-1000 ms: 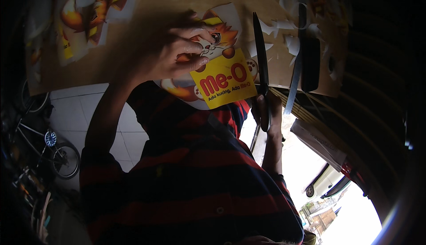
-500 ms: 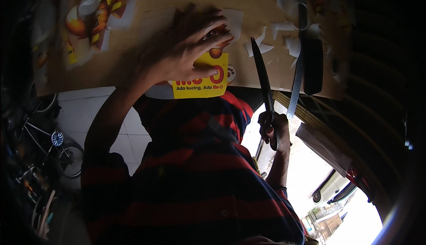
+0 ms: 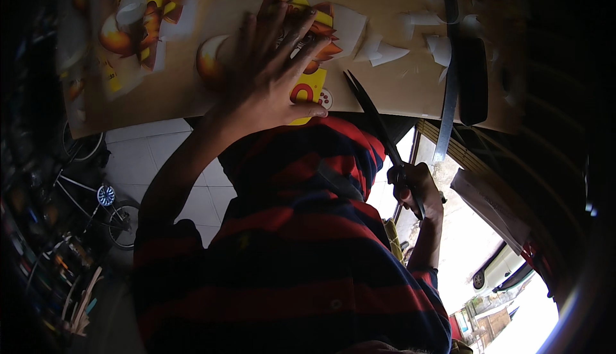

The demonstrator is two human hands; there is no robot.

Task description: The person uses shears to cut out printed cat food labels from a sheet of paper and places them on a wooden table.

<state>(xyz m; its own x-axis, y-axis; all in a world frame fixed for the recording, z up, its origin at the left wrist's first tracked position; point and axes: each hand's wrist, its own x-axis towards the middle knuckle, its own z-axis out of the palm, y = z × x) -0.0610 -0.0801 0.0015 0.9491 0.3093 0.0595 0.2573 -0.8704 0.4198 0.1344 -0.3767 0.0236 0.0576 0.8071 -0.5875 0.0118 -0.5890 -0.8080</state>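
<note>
My left hand (image 3: 266,75) lies spread over a printed sticker sheet (image 3: 308,87), yellow with an orange cartoon figure. Its fingers are apart and cover much of the print. The sheet's lower edge reaches the near edge of the brown tabletop (image 3: 391,91). My right hand (image 3: 416,184) grips a pair of dark long-bladed scissors (image 3: 373,111) by the handles, just off the near edge. The blades point up and left toward the sheet without touching it, and their tips look slightly parted.
White paper scraps (image 3: 388,52) lie right of the sheet. Farther right are a metal ruler (image 3: 450,84) and a black oblong object (image 3: 471,81). More printed cutouts (image 3: 144,20) lie at the far left. A bicycle (image 3: 106,206) stands on the tiled floor.
My left hand has shifted over the sheet, showing more of the cartoon and less of the yellow part. The scissors have tilted farther left, and the whole view has shifted slightly.
</note>
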